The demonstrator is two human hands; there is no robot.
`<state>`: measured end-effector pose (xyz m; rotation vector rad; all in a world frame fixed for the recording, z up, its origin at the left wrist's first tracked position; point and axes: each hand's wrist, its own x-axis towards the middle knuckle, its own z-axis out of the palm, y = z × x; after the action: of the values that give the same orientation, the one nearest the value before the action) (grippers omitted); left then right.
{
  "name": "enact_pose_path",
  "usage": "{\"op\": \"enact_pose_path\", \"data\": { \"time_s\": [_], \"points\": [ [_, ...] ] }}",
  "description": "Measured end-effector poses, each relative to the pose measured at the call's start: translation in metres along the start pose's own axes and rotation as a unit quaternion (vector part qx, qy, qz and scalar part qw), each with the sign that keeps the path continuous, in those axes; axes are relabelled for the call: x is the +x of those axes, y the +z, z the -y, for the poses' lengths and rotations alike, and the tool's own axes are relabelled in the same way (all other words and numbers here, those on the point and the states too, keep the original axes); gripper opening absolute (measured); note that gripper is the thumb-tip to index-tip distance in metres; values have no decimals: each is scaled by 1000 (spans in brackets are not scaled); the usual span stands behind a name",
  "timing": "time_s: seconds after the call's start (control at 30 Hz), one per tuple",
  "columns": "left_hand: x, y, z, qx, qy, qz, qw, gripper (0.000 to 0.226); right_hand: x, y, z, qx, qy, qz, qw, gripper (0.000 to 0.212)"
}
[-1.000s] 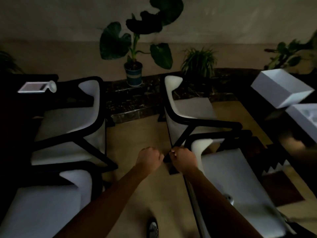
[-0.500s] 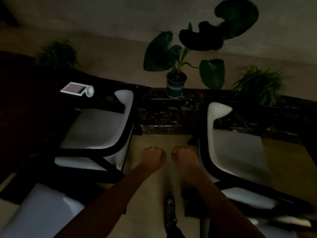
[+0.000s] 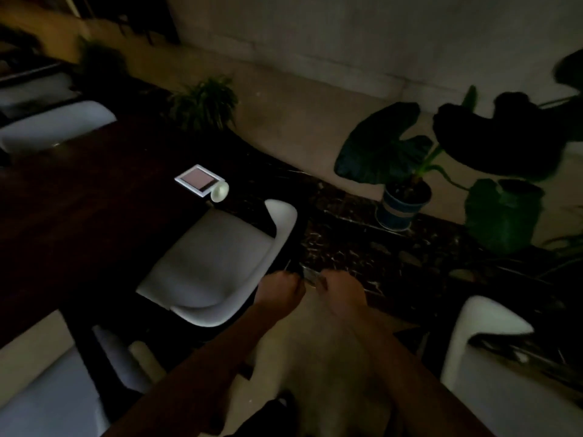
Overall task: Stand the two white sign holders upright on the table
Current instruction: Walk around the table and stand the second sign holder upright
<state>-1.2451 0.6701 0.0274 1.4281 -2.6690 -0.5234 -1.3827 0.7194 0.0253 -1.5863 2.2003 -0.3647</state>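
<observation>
Dim meeting or reception room, office-like. Long dark tabletop [image 3: 94, 197] fills the left of the frame, ringed by matching white shell chairs [image 3: 217, 263] on dark frames. A white sign holder [image 3: 202, 184] lies flat on it near centre. Potted broad-leaf plant [image 3: 407, 184] sits on a dark marble ledge [image 3: 362, 247], right; a leafy plant [image 3: 205, 102] upper centre. Plain pale wall behind.

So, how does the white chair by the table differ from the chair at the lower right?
The near chair shows its whole seat and back; the right chair is cut off by the frame. The near chair stands against the dark table; the right chair stands apart, across the floor. Both are white with dark frames.
</observation>
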Motion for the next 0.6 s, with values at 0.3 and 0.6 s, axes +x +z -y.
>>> {"op": "enact_pose_path", "data": {
  "time_s": [0.3,0.6],
  "points": [
    [121,-14,58,-18,-79,-10,997,32,149,0,32,-18,-84,56,995,24],
    [204,-33,127,-97,-206,-34,973,33,271,3,76,-60,-156,125,978,23]
  ]
}}
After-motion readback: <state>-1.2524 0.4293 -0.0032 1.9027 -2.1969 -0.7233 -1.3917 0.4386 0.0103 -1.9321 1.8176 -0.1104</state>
